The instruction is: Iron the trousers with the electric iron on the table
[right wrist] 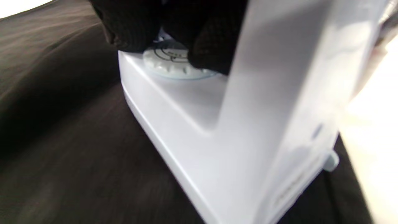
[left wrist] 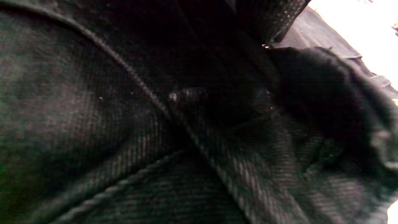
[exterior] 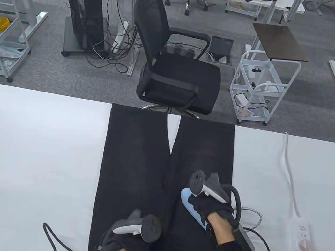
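While the right hand (exterior: 208, 208) grips the pale-blue electric iron (exterior: 193, 208), soleplate flat on the black trousers' (exterior: 135, 158) right leg at 5 o'clock on the worktop (exterior: 27, 146), the left hand (exterior: 129, 248) presses the waistband, finger posture indiscernible. Ironing stroke underway; next, glide toward 12 o'clock hems.

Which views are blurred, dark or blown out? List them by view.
Table view: sharp and evenly lit. Left wrist view: very dark, pressed close on the trousers, soft at the right, with a blown-out white corner at top right. Right wrist view: motion-blurred, the iron overexposed, glare along the right edge.
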